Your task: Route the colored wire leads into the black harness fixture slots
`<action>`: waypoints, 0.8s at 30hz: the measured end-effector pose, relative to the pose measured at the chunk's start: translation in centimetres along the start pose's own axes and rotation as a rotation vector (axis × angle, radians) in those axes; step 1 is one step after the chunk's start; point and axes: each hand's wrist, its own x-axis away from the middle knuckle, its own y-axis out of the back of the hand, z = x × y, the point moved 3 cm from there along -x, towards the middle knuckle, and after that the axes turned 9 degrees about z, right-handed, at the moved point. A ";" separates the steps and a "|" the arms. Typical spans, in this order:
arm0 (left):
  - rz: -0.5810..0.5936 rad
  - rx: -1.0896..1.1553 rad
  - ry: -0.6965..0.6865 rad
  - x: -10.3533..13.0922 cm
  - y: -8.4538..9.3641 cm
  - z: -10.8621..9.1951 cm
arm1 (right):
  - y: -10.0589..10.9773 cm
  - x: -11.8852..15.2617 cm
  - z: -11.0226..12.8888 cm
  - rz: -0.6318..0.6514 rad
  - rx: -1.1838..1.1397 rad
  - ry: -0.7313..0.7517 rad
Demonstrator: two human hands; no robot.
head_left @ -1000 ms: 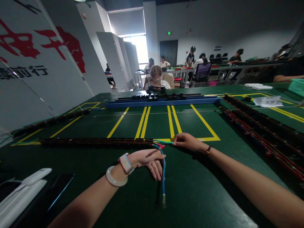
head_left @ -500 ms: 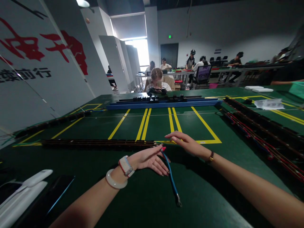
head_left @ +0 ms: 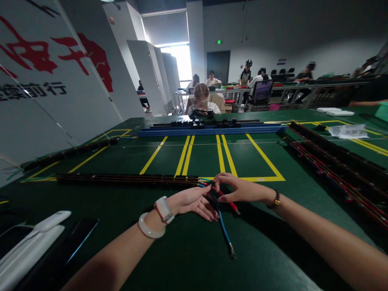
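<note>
My left hand (head_left: 195, 203) is turned palm up beside the cable ends, its fingers stretched out and apart and its thumb tip near the wires. A blue cable (head_left: 223, 228) with a metal ring lug runs past its fingertips and down over the table. My right hand (head_left: 242, 189) arches over the wires from the right. Its curved index finger and thumb stand apart on either side of a red cable (head_left: 233, 207), which has a bare metal tip. A thin green wire (head_left: 206, 179) also reaches toward this hand. The wires come from the end of a long black wiring strip (head_left: 127, 180).
The green table (head_left: 169, 258) has yellow tape lines (head_left: 189, 155). More black strips with red and blue wires (head_left: 327, 173) lie at right, a blue rail (head_left: 212, 131) at the back, white devices (head_left: 39, 238) at front left. A person (head_left: 202, 101) sits opposite.
My right hand has moved down and left to the wires, its fingers curling. The red cable now extends to the right beneath it, and the green wire shows. My left hand has hardly moved.
</note>
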 end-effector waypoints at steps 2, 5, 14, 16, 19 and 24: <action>-0.013 0.022 0.007 0.0 0.1 0.0 | 0.3 0.4 -0.7 -0.003 0.028 -0.080; -0.022 0.038 0.005 0.0 0.3 0.0 | 0.7 0.9 -1.9 0.024 -0.021 -0.177; 0.033 0.090 -0.061 -0.2 0.0 -0.1 | 1.1 0.7 -4.9 0.173 -0.150 -0.245; 0.016 0.111 -0.078 -0.3 -0.2 -0.2 | 0.8 0.6 -5.1 0.168 -0.134 -0.256; -0.050 0.110 -0.104 -0.6 -0.5 -0.1 | 0.3 0.6 -5.0 0.169 -0.108 -0.246; -0.096 0.102 -0.208 -1.4 -1.1 0.3 | -0.2 0.6 -4.0 0.231 -0.032 -0.215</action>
